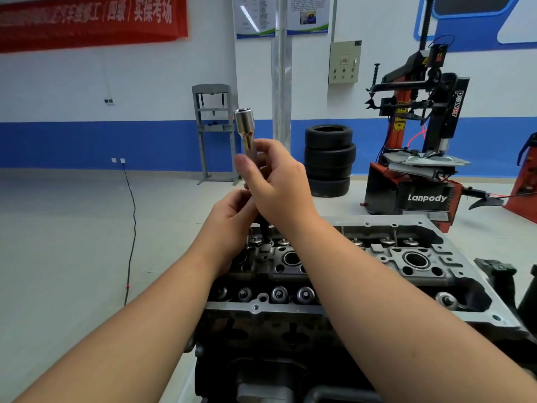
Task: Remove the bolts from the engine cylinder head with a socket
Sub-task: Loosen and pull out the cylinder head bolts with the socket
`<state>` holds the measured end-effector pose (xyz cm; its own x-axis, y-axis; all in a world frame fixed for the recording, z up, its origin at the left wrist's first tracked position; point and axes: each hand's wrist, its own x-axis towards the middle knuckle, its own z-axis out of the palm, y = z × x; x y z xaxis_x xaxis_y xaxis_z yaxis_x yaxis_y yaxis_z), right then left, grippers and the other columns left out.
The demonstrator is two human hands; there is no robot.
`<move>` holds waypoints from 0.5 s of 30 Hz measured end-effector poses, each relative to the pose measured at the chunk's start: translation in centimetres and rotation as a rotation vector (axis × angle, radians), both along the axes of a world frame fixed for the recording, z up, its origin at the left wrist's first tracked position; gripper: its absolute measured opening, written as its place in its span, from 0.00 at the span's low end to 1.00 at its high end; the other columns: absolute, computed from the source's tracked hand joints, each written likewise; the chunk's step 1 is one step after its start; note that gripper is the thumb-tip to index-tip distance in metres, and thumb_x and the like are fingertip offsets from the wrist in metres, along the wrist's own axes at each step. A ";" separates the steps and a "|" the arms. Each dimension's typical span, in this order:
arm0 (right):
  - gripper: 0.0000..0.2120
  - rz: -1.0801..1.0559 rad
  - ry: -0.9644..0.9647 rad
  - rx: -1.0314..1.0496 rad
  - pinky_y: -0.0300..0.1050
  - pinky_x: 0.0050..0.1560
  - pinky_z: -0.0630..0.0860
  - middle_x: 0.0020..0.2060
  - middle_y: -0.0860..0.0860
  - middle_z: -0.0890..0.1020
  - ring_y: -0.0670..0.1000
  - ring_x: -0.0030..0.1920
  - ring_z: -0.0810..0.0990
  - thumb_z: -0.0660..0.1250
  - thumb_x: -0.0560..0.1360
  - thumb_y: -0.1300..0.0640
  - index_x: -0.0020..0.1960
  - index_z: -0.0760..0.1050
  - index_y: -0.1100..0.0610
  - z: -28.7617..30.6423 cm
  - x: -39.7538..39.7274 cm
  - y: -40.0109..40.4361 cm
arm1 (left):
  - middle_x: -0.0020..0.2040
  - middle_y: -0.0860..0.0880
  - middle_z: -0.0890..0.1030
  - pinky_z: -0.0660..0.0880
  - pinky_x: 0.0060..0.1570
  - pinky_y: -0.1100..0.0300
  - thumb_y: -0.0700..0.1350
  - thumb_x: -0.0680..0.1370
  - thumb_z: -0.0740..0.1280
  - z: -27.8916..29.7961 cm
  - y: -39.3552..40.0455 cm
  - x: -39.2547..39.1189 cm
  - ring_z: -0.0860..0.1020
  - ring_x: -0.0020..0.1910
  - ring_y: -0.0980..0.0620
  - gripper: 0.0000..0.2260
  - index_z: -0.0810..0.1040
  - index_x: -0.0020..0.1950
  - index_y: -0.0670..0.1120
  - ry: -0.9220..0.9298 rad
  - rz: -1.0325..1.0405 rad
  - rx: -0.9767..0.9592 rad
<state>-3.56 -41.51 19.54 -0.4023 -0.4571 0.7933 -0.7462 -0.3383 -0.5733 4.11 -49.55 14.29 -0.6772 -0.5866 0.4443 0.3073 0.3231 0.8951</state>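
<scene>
Bolts are hard to single out on the cylinder head [343,274], which lies below both hands with its valve springs and spark plug wells facing up. A dark shaft [265,230] runs straight down from under the hands to the far-left part of the head (whether this is a bolt coming out or part of the tool cannot be told). Right hand [276,181] is the upper one, its fingers curled round the long socket [247,132], with the thumb laid across the near side of the tool. That socket is upright, and its silver open end sticks out above the right hand's fingertips. Left hand [232,213] sits just under and to the left of the right hand, touching it, fingers bent in round the lower stretch of the same tool; how tightly it pinches is hidden by the right wrist. Both forearms reach in from the near edge, crossing over the near side of the engine. Beyond the hands, well apart from them, stands a stack of tyres [329,159]. Off to the right of the right hand is a red and black tyre changer [418,146], and to the left beyond the socket a grey shop press [214,132] stands against the blue and white wall.
</scene>
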 end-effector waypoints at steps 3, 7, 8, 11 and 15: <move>0.10 -0.041 0.038 -0.045 0.52 0.42 0.79 0.36 0.47 0.80 0.49 0.38 0.80 0.71 0.78 0.55 0.52 0.76 0.61 -0.1 -0.1 0.1 | 0.46 0.49 0.87 0.78 0.41 0.65 0.53 0.84 0.67 -0.1 0.0 0.0 0.85 0.44 0.54 0.11 0.81 0.58 0.46 -0.002 0.007 -0.010; 0.09 0.005 -0.033 -0.039 0.57 0.45 0.79 0.39 0.55 0.83 0.55 0.40 0.83 0.65 0.82 0.56 0.50 0.78 0.62 -0.1 0.0 0.1 | 0.46 0.53 0.87 0.77 0.41 0.65 0.56 0.87 0.59 0.1 0.3 0.1 0.85 0.46 0.58 0.13 0.81 0.60 0.52 -0.035 -0.006 0.016; 0.10 0.013 -0.051 -0.016 0.57 0.46 0.79 0.40 0.55 0.84 0.54 0.41 0.83 0.64 0.83 0.56 0.50 0.78 0.62 -0.1 -0.1 0.1 | 0.47 0.53 0.87 0.76 0.45 0.61 0.55 0.87 0.58 0.1 0.2 0.1 0.85 0.47 0.57 0.13 0.81 0.59 0.53 -0.041 -0.008 0.015; 0.10 0.019 -0.059 0.037 0.55 0.47 0.80 0.41 0.50 0.84 0.50 0.41 0.83 0.62 0.83 0.54 0.52 0.78 0.60 0.0 -0.1 0.0 | 0.46 0.53 0.87 0.75 0.48 0.56 0.53 0.86 0.62 0.2 0.3 0.1 0.85 0.46 0.56 0.11 0.81 0.57 0.51 -0.025 -0.009 0.010; 0.09 -0.014 -0.039 -0.028 0.52 0.45 0.80 0.39 0.49 0.83 0.49 0.40 0.82 0.70 0.79 0.54 0.54 0.77 0.59 0.0 -0.1 0.0 | 0.46 0.52 0.87 0.77 0.41 0.67 0.51 0.83 0.68 0.2 0.3 0.1 0.85 0.45 0.56 0.08 0.80 0.57 0.48 0.027 0.007 0.014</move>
<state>-3.69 -41.48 19.52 -0.4395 -0.4291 0.7891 -0.7283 -0.3440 -0.5927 4.24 -49.25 14.45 -0.6604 -0.5977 0.4545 0.3294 0.3134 0.8907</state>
